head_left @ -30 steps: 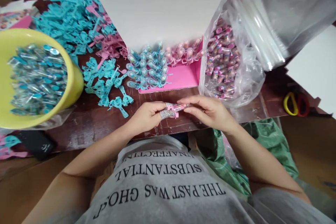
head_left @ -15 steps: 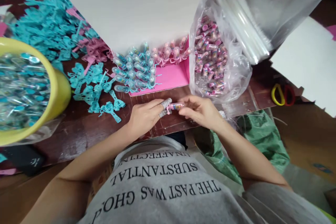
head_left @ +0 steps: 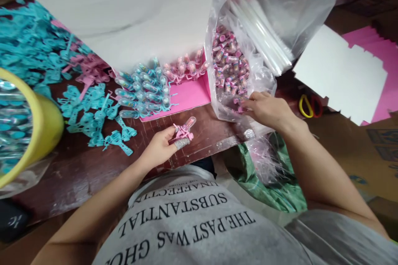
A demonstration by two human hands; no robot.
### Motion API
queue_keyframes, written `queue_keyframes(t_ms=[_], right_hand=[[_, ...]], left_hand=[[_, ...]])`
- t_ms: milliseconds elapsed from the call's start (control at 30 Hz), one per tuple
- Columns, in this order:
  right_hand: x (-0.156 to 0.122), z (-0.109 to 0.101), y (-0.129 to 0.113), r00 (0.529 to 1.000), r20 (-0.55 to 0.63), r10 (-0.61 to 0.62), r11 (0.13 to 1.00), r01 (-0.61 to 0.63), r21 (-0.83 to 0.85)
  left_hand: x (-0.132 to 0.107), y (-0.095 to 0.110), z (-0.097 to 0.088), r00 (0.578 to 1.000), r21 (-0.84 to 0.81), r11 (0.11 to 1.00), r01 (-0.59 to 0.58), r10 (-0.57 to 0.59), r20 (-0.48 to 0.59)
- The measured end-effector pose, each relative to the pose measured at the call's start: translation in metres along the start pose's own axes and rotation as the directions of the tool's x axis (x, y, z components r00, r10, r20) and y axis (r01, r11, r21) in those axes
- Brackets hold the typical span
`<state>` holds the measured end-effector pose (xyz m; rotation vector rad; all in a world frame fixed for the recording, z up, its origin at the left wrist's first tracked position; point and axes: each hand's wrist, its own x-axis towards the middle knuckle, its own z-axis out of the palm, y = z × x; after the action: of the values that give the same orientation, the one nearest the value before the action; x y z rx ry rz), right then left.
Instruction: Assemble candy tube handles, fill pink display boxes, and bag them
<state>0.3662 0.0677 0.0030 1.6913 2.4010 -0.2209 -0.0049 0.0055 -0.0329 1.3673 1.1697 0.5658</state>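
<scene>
My left hand (head_left: pixel 160 149) pinches a small clear tube fitted in a pink plastic holder (head_left: pixel 184 129), held just above the dark wooden table (head_left: pixel 93 165); a taped finger shows under it. My right hand (head_left: pixel 265 109) is inside the mouth of a clear plastic bag (head_left: pixel 248 49) full of pink tubes (head_left: pixel 228 62), fingers curled around something among the tubes that I cannot make out. A pink tray (head_left: pixel 186 95) between the hands holds rows of finished blue tubes (head_left: pixel 141 89) and pink tubes (head_left: pixel 185 66).
Loose blue holders (head_left: pixel 93 116) and pink holders (head_left: pixel 90 70) lie at left. A yellow bowl (head_left: pixel 46 128) of blue tubes sits far left. Yellow and red rings (head_left: pixel 309 105) lie right of the bag. White card (head_left: pixel 338 78) and pink card (head_left: pixel 382 70) lie at right.
My hands have parted: the right one left the pink piece and went into the bag, while the left kept the assembled tube and holder. The view shifted right.
</scene>
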Motion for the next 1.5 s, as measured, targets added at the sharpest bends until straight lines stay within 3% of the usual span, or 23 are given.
queue_keyframes(t_ms=[67,167,300,400,567,667,767,833,867,933,1000,1100,1167,1267,1333,1433,1500], right_hand=[[-0.003,0.005,0.006,0.999,-0.019,-0.031,0.999,0.031,-0.011],[-0.009,0.002,-0.021,0.972,-0.223,-0.073,0.967,0.123,0.221],[-0.011,-0.007,-0.084,0.897,-0.305,-0.32,0.728,0.439,0.526],[-0.007,-0.001,-0.115,0.829,-0.366,-0.421,0.63,0.558,0.539],[-0.004,0.008,-0.128,0.77,-0.462,-0.44,0.672,0.623,0.4],[-0.004,0.007,-0.133,0.828,-0.418,-0.375,0.636,0.558,0.534],[-0.002,0.005,-0.135,0.925,-0.185,-0.332,0.493,0.337,0.802],[-0.001,0.003,-0.132,0.939,-0.065,-0.338,0.433,0.216,0.875],[-0.001,0.002,-0.129,0.941,-0.076,-0.33,0.431,0.222,0.875],[-0.001,0.001,-0.122,0.923,-0.241,-0.3,0.491,0.366,0.791],[-0.001,-0.001,-0.116,0.838,-0.436,-0.327,0.593,0.541,0.597],[0.002,-0.006,-0.113,0.721,-0.518,-0.46,0.651,0.671,0.356],[0.006,-0.012,-0.114,0.687,-0.526,-0.501,0.638,0.704,0.311],[0.013,-0.02,-0.118,0.658,-0.578,-0.483,0.631,0.719,0.291],[0.017,-0.024,-0.12,0.644,-0.583,-0.495,0.607,0.737,0.298],[0.023,-0.029,-0.121,0.596,-0.505,-0.624,0.48,0.803,0.355],[0.027,-0.037,-0.116,0.57,-0.477,-0.669,0.389,0.816,0.428]], left_hand=[[0.001,0.001,0.002,0.999,-0.054,0.998,0.034,-0.035,-0.028],[0.002,0.008,0.003,0.997,-0.121,0.99,0.068,-0.072,-0.027],[0.002,0.015,0.001,0.996,-0.206,0.975,0.089,-0.089,0.008],[0.001,0.014,-0.002,0.997,-0.224,0.972,0.07,-0.065,0.031],[-0.003,0.011,-0.005,0.999,-0.125,0.992,-0.031,0.032,0.004],[-0.007,0.01,-0.004,0.972,0.085,0.975,-0.206,0.214,-0.1],[-0.011,0.009,-0.005,0.901,0.349,0.864,-0.364,0.421,-0.103],[-0.011,0.011,-0.008,0.889,0.383,0.837,-0.391,0.451,-0.079],[-0.011,0.013,-0.01,0.906,0.337,0.866,-0.368,0.416,-0.079],[-0.009,0.019,-0.015,0.964,0.145,0.959,-0.243,0.256,-0.077],[-0.008,0.026,-0.019,1.0,-0.082,0.996,-0.026,0.025,-0.003],[-0.008,0.036,-0.018,0.957,-0.267,0.924,0.272,-0.23,0.177],[-0.009,0.041,-0.016,0.942,-0.308,0.896,0.32,-0.268,0.2],[-0.009,0.044,-0.013,0.953,-0.336,0.893,0.3,-0.263,0.152],[-0.008,0.045,-0.013,0.936,-0.356,0.869,0.344,-0.286,0.206],[-0.009,0.045,-0.016,0.895,-0.323,0.863,0.389,-0.271,0.353],[-0.017,0.044,-0.022,0.915,-0.241,0.927,0.286,-0.189,0.356]])
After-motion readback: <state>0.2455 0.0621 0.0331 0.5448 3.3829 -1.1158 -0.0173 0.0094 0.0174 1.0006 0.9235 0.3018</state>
